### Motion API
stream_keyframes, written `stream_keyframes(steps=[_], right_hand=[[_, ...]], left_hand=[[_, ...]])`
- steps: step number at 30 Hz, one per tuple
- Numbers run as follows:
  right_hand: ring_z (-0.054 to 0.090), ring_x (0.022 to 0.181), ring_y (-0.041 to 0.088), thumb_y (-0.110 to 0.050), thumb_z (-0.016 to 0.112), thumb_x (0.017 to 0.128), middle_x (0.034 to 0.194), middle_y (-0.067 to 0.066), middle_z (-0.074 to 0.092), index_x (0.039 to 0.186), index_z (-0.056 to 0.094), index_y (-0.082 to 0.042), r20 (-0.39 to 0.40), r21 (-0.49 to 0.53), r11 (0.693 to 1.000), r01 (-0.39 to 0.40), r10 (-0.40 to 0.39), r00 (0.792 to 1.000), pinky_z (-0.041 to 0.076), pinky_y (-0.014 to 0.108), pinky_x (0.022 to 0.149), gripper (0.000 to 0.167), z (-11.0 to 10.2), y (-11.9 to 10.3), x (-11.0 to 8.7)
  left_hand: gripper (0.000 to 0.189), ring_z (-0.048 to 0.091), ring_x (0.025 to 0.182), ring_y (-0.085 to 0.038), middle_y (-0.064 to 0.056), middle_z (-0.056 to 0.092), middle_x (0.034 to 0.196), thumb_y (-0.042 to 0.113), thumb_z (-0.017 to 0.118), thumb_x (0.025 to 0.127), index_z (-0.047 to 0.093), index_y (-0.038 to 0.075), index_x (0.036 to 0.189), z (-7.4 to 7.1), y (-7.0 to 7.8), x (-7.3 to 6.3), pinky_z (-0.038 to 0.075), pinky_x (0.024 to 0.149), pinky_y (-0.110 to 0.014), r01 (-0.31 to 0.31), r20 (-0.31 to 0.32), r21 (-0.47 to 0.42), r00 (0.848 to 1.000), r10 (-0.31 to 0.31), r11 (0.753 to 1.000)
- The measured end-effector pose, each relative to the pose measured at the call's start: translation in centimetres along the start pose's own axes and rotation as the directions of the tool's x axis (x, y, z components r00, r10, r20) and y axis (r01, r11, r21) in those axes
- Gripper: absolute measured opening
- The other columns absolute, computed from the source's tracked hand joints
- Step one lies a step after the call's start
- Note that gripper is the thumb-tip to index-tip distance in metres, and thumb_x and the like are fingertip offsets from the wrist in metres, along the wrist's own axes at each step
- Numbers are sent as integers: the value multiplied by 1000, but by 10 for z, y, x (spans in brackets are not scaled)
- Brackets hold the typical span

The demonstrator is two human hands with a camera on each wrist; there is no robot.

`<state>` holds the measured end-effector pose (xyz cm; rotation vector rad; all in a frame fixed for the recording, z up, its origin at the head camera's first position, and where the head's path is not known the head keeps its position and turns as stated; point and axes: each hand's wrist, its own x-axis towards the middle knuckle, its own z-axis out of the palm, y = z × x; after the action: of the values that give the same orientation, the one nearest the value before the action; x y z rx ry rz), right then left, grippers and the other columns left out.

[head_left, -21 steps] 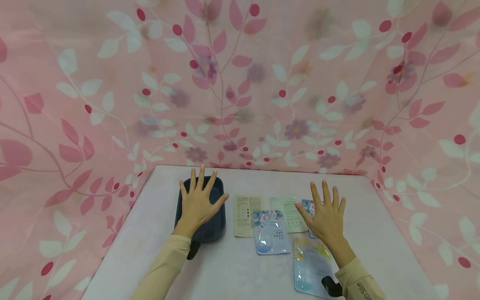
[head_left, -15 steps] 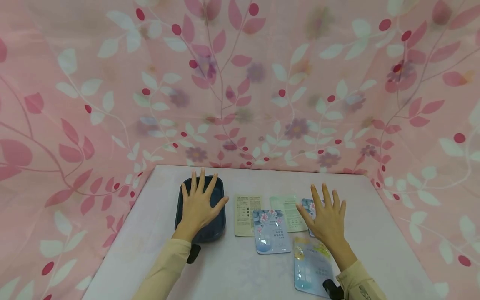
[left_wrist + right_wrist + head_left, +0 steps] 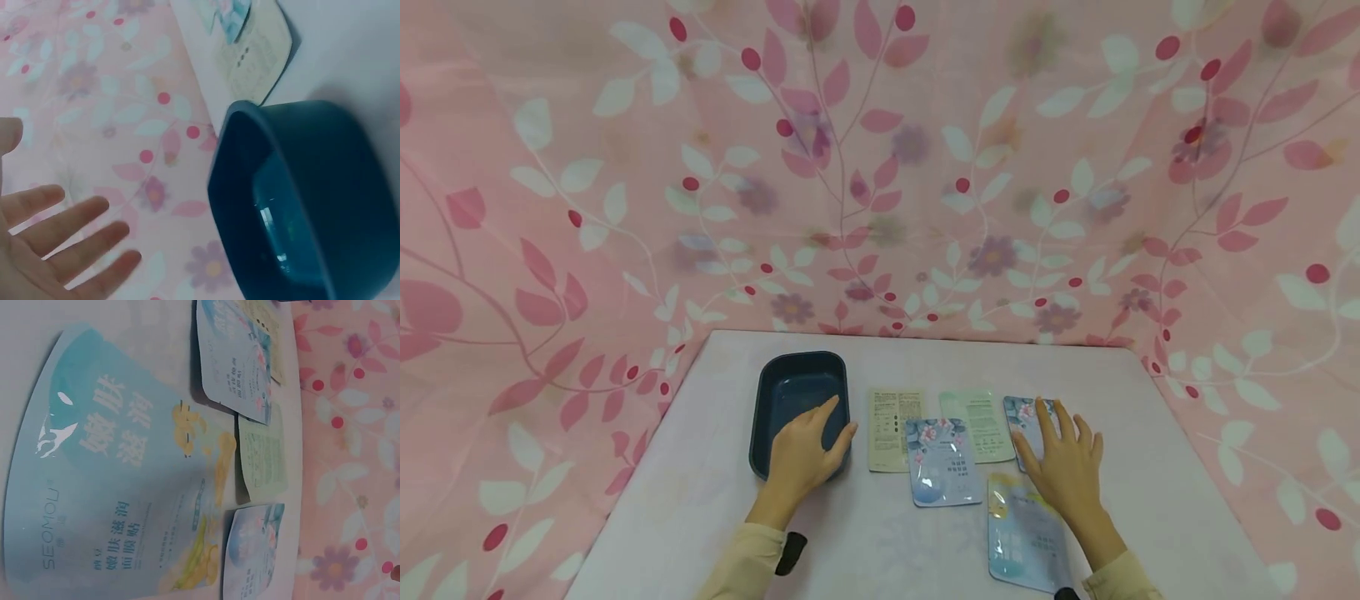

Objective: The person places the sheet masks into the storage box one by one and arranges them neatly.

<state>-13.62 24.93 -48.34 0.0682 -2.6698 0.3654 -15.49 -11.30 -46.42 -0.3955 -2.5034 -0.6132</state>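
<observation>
One tray (image 3: 790, 396) and one packet (image 3: 1026, 419) point lengthwise forward near left hand (image 3: 800, 457) and right hand (image 3: 1067, 471), fingers apart.

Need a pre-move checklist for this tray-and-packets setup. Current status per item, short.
1. Left grip free: ok, nothing held.
2. Dark blue tray upright: ok, opening faces up.
3. Tray wholly empty: cannot tell; nothing shows inside, but the left grip hides part in the head view.
4. Right grip clear of the far-right floral packet: cannot tell, contact not visible.
5. Middle floral packet separate: not ok, overlaps the beige packet and green packet.
</observation>
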Motion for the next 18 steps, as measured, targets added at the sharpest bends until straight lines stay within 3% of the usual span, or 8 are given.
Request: stream_keyframes(steps=[4,8,14,18], right_hand=[[42,109,53,-38,57,90,130,29,46,137,43,-4,4,18,999,-27,27,1000,32,68,83,59,1,3,-9],[49,95,52,-33,58,91,120,33,49,133,44,1,12,67,996,-57,56,998,41,63,70,57,2,9,-21],[56,83,53,-27,63,88,104,39,53,126,48,9,71,96,990,-100,93,993,48,58,61,54,3,19,-39],[59,77,47,-27,64,88,97,35,58,119,52,12,189,123,971,-203,178,966,51,51,57,51,6,25,-46]], left_hand=[[39,68,70,-23,-10,72,82,34,71,80,68,5,106,5,0,-9,54,55,-38,-21,-55,-38,998,18,999],[30,61,58,-14,-4,68,70,30,73,80,69,5,98,8,1,-20,49,50,-28,-18,-34,-75,999,16,997],[16,45,51,0,8,55,58,23,72,81,68,8,83,14,2,-37,37,45,-18,28,82,-119,996,-18,993],[11,41,51,1,12,50,58,21,72,81,66,12,78,21,3,-49,35,46,-17,82,214,-126,975,-53,989]])
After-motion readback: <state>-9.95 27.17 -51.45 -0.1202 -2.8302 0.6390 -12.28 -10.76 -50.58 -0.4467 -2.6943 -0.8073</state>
